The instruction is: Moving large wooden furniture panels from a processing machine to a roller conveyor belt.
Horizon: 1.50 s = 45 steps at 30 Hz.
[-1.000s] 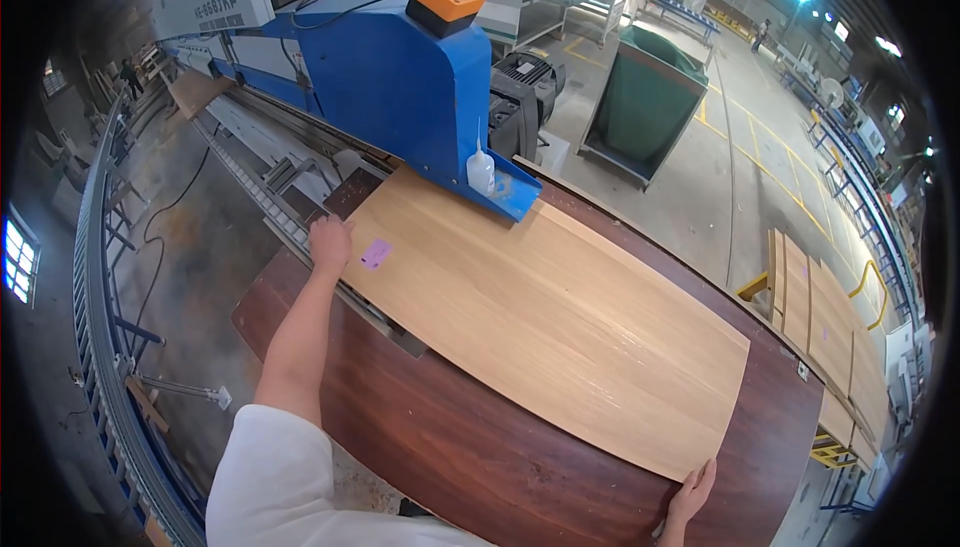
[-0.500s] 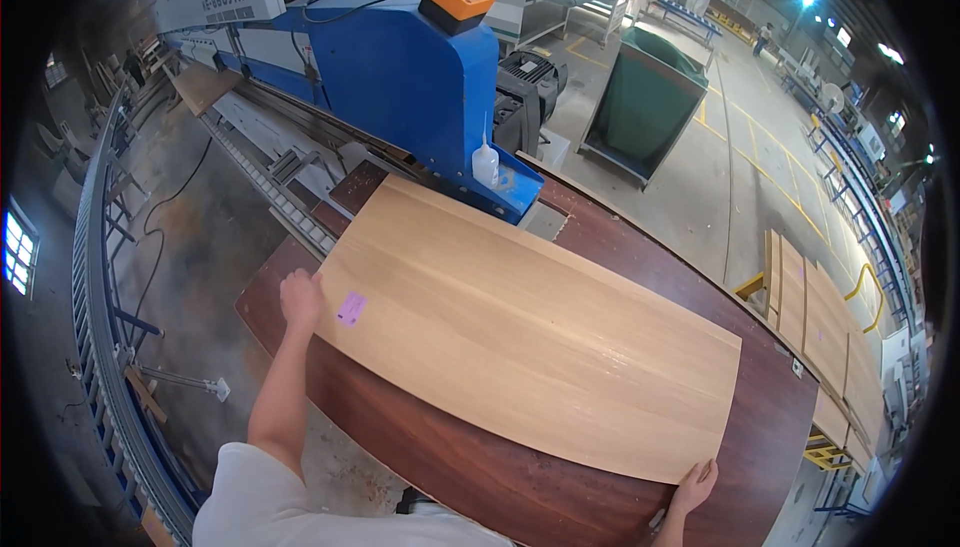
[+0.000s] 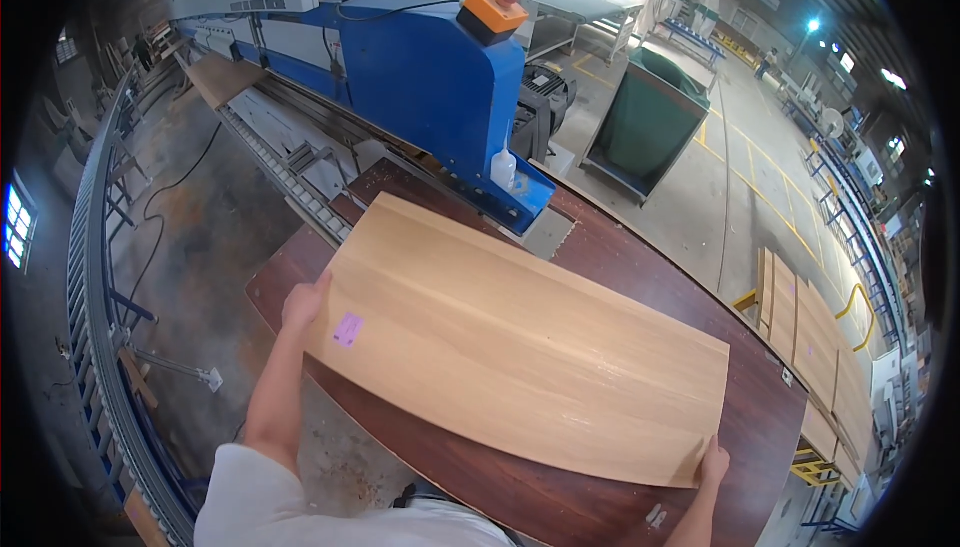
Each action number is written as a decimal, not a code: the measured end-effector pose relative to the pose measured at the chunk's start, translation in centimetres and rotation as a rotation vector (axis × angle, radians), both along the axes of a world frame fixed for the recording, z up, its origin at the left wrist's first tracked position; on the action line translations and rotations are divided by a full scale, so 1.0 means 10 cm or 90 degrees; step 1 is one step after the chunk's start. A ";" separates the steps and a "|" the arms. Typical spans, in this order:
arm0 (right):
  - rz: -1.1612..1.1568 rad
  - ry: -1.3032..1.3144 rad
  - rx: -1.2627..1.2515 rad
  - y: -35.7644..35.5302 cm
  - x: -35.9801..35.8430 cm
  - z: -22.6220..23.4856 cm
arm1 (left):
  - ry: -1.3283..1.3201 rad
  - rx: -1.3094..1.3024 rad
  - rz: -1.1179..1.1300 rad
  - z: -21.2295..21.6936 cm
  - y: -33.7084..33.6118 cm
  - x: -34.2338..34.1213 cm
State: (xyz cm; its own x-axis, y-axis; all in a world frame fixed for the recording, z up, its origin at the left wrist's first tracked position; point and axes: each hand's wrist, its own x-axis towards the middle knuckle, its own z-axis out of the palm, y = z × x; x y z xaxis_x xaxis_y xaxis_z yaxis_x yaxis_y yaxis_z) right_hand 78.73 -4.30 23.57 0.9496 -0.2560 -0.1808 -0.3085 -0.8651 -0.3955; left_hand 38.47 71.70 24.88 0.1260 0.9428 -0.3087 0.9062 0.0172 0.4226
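A light wood-grain panel (image 3: 530, 347) lies over a dark red-brown tabletop (image 3: 765, 417), a small purple label (image 3: 348, 329) stuck near its left end. My left hand (image 3: 304, 303) grips the panel's left edge, its thumb on top and the other fingers mostly hidden. At the opposite end, my right hand (image 3: 714, 462) is closed on the right edge close to the near corner. Whether the panel rests flat or is slightly lifted I cannot tell.
Just beyond the panel stands a blue machine (image 3: 430, 77) with an orange box and red stop button (image 3: 495, 9); a white squeeze bottle (image 3: 503, 167) sits on its ledge. A green bin (image 3: 650, 117) stands behind. Stacked panels (image 3: 815, 337) lie right, a roller conveyor (image 3: 95, 277) left.
The panel has shifted left and toward me, away from the blue machine. My right hand has moved from the near corner onto the right edge. The head view has turned slightly.
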 end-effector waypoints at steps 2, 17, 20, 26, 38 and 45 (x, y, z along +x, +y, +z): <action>0.009 -0.012 0.014 -0.02 0.01 -0.07 | 0.000 0.016 0.031 0.29 -0.22 -0.27; 0.142 -0.038 0.113 -0.27 0.13 -0.29 | 0.045 0.131 0.207 1.30 -2.10 -2.17; 0.189 -0.042 0.169 0.02 -0.05 -0.03 | 0.075 0.169 0.274 1.39 -2.77 -2.84; 0.259 -0.048 0.253 0.03 0.02 -0.09 | -0.040 0.252 0.369 1.47 -4.07 -3.73; 0.604 -0.020 0.352 0.97 -1.01 0.78 | -0.033 0.309 0.668 1.86 -6.56 -4.92; 0.864 -0.065 0.422 2.36 -2.38 1.25 | -0.049 0.310 0.952 1.51 -8.67 -5.55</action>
State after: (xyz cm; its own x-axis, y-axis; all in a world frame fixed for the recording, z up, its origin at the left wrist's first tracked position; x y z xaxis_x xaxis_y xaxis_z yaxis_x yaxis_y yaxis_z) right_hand 54.92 19.35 36.08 0.4071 0.8973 0.1704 0.6051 -0.1253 -0.7862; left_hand -17.00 -15.00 39.93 -0.9740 0.2261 0.0131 0.1709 0.6961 0.6973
